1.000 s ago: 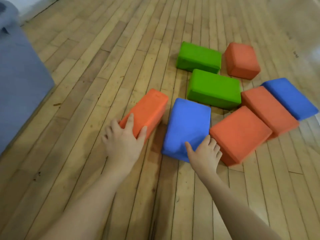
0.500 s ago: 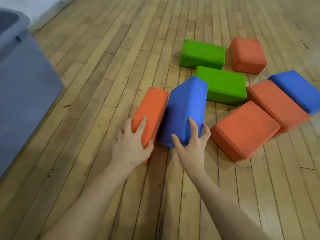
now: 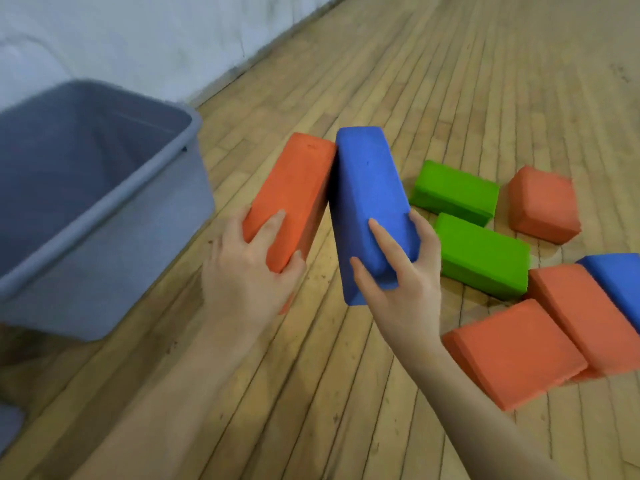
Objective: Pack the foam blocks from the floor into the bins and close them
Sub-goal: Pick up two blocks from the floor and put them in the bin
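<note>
Your left hand (image 3: 249, 271) clamps its fingers around an orange block (image 3: 294, 192); your right hand (image 3: 401, 282) grips a blue block (image 3: 370, 199), both blocks touching, beside the grey bin (image 3: 104, 209).

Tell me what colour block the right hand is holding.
Blue block, gripped by the right hand; head view.

A single head-worn, wide-angle view looks forward and steeply down at the wooden floor (image 3: 450, 98), close enough that both forearms run in from the bottom edge. The open grey bin (image 3: 104, 209) fills the left side, the foam blocks (image 3: 481, 258) lie at right, and the pale wall (image 3: 138, 36) crosses the top left. Floorboards bow outward near the edges.
</note>
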Motion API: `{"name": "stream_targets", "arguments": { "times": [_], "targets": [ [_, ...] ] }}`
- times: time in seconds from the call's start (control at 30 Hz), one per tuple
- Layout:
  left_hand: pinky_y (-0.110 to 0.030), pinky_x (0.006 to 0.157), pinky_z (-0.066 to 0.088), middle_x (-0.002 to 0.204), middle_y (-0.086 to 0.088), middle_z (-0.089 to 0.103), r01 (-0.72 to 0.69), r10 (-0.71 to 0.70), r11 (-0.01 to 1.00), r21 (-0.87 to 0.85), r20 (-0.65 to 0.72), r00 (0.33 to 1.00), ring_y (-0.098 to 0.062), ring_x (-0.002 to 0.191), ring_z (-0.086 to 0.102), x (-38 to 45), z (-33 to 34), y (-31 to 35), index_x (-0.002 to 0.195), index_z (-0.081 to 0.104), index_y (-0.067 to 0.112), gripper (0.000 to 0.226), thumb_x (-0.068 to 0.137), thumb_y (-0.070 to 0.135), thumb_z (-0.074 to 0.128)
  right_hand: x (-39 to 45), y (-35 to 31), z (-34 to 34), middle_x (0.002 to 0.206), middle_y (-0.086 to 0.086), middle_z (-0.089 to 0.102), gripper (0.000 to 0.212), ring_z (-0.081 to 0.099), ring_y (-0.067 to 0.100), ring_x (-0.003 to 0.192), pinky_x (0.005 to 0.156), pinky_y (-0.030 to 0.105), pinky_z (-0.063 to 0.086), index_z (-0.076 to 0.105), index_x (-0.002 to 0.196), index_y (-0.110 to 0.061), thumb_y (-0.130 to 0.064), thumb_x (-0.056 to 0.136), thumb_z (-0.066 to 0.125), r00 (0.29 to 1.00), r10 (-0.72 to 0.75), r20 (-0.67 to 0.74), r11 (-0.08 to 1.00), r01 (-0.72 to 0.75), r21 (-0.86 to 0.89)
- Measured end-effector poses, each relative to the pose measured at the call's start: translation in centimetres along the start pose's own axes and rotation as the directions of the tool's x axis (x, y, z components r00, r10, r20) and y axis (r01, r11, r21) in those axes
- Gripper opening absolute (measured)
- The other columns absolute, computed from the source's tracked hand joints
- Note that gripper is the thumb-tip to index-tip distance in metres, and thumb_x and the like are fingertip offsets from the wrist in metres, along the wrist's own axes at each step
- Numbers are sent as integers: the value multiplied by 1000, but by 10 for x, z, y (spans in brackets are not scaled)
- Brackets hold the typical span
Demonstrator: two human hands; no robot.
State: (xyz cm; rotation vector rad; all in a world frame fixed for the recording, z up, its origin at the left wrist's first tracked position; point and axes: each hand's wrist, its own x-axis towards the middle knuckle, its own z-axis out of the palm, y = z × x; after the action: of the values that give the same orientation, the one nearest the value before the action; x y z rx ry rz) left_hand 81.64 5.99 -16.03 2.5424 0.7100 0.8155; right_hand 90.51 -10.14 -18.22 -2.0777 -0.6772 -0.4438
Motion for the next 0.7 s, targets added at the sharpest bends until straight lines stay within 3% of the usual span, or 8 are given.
{"name": "stream_targets", "arguments": {
  "times": [0.13,0.33,0.43,0.6,0.7],
  "targets": [
    [-48,81,51,128,-9,51,99,-98,995,-2,-168,981,-31,106,56,17,-60,7,120,63,21,56,73,49,52,41,-60,-1,137,11,41,41,43,22,125,101,13,29,65,117,-23,-36,78,66,993,-112,-25,985,114,126],
    [-41,77,48,125,-2,53,239,-196,969,62,-398,896,-30,101,57,37,-156,-19,112,67,21,48,70,44,63,71,-167,32,136,5,43,44,43,12,122,90,21,41,65,115,-24,-41,74,70,978,-210,-18,925,204,320],
    [-44,81,47,129,-2,53,341,-270,933,117,-402,875,-33,107,54,51,-192,-57,114,66,23,52,68,46,61,80,-212,68,138,2,42,44,45,13,122,83,28,47,65,115,-25,-40,74,72,970,-240,50,902,203,381],
    [-46,82,45,132,-9,53,395,-294,891,225,-378,878,-39,109,51,81,-218,-140,115,67,19,54,68,45,61,92,-265,151,139,-4,39,47,42,2,117,79,26,45,62,120,-28,-43,77,73,966,-208,155,903,129,410],
    [-46,81,43,130,-11,53,427,-318,864,267,-370,873,-40,108,50,103,-216,-188,114,66,18,47,75,44,62,96,-286,202,142,-4,35,48,37,5,123,83,24,42,58,125,-28,-44,81,69,951,-215,222,900,105,423]
  ]
}}
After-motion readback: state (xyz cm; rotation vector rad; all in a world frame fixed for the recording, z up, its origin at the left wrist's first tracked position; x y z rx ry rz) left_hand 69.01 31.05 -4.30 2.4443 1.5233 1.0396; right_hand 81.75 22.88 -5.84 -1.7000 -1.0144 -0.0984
